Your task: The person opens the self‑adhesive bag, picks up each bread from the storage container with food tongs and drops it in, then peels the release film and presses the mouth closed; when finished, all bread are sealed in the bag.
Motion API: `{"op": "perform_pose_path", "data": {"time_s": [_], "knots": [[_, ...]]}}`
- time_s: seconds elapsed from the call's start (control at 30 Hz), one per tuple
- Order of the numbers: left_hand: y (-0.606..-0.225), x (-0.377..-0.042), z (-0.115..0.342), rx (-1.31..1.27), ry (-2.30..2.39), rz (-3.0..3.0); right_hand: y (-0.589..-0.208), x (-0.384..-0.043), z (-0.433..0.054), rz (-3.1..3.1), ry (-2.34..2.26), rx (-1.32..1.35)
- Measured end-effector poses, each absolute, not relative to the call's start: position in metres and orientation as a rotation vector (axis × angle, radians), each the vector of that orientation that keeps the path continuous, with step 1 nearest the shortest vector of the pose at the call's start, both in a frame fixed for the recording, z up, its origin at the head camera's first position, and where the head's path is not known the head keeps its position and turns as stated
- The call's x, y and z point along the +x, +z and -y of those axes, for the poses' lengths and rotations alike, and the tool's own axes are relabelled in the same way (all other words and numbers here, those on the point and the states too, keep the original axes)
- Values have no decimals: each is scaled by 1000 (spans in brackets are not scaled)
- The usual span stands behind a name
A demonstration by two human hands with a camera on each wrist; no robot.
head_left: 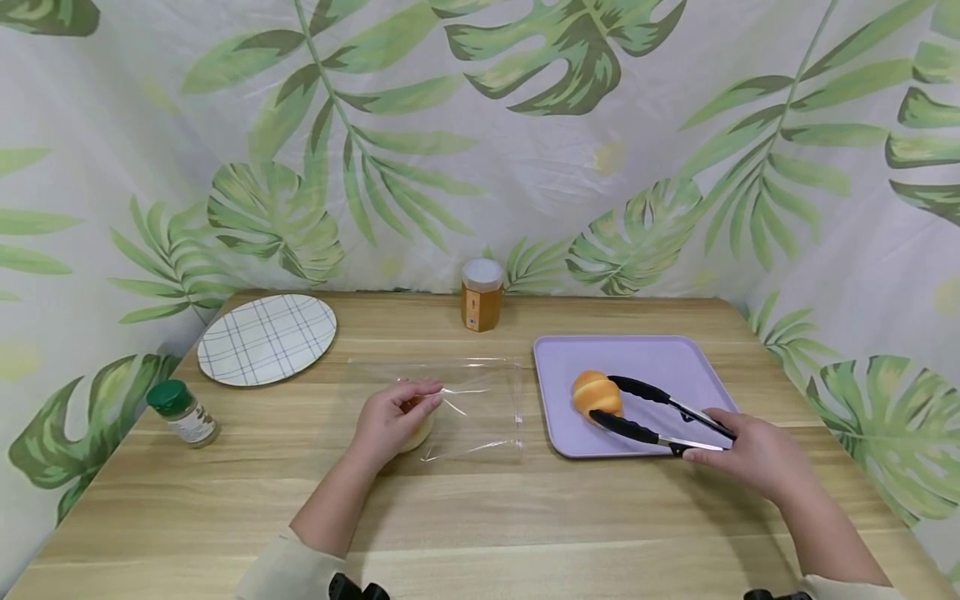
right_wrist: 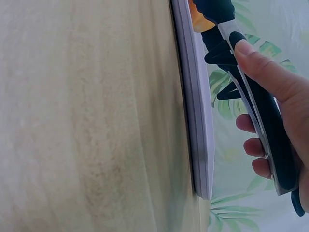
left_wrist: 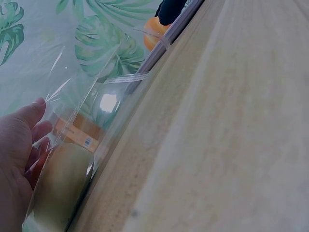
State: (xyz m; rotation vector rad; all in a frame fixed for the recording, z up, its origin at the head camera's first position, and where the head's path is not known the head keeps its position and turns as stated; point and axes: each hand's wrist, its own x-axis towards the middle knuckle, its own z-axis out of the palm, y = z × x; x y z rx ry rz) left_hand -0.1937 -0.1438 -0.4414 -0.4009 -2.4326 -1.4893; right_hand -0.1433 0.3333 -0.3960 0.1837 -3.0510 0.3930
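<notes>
Counting one left hand (head_left: 396, 421) and one right hand (head_left: 761, 457), two in all, with two beige sleeves (head_left: 291, 568). One striped orange bun (head_left: 597, 393) and one pale bun (left_wrist: 63, 188), two altogether. One pair of black-tipped tongs (head_left: 630, 427). One clear plastic bag (head_left: 480, 412), one lilac tray (head_left: 693, 367), one checked plate (head_left: 266, 340). One amber jar (head_left: 481, 310) under one white lid (head_left: 482, 272), one spice shaker (head_left: 197, 425) under one green cap (head_left: 170, 397). One wooden bench (head_left: 480, 525), one leaf-print backdrop cloth (head_left: 525, 183).
</notes>
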Motion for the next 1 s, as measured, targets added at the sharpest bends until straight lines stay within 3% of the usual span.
{"op": "perform_pose_path", "data": {"time_s": [0.33,1.0], "knots": [[-441,-193,144,-399,-1479,2430,-385,-146,-319,3064,448,186],[-441,-189,145,-375,-1469,2450,-379,-171,-254,3023,433,476]]}}
